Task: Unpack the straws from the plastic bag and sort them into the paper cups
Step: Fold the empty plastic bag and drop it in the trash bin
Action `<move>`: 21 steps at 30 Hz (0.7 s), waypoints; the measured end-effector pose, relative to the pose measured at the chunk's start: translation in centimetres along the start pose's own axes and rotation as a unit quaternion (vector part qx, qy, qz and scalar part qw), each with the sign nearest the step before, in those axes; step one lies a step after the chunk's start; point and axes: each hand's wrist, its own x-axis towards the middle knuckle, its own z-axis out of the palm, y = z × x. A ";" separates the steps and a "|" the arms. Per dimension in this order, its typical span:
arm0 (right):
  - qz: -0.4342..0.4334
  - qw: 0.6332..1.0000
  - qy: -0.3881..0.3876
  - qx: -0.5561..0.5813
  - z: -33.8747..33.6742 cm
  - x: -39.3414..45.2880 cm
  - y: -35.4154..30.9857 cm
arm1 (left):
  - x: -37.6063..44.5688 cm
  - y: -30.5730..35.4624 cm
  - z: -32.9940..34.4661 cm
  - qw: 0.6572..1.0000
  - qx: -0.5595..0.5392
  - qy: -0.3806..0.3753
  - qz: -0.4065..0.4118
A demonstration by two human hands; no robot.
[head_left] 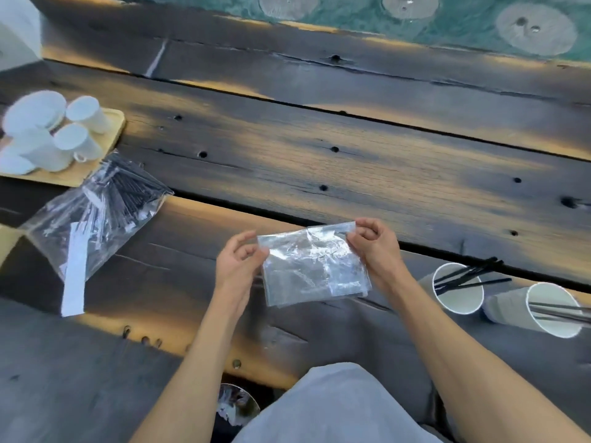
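I hold a small clear plastic bag [315, 266] above the dark wooden table [351, 161]. My left hand [238, 266] pinches its left top corner and my right hand [374, 244] pinches its right top corner. The bag looks flat, and I cannot tell whether straws are inside. At the right, two white paper cups [459, 292] [555, 310] stand with black straws [470, 276] sticking out of them. A bigger clear bag [96, 212] full of black straws lies at the left.
A wooden tray [113, 129] at the far left carries several white paper cups [76, 142] and lids. A white paper strip [75, 276] lies under the big bag. A crumpled plastic piece [236, 404] sits below the table edge, by my grey-clothed lap.
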 end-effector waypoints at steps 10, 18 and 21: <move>0.107 0.947 -0.242 -0.184 3.3 -6.0 3.1 | -13.5 -5.9 -4.3 0.985 -0.078 0.151 -0.033; 0.061 0.913 -0.285 -0.285 8.0 -12.6 10.2 | -23.3 -14.2 -9.6 0.923 -0.154 0.348 -0.054; 0.065 0.895 -0.317 -0.307 10.2 -15.0 13.2 | -26.2 -17.9 -11.3 0.915 -0.182 0.349 -0.091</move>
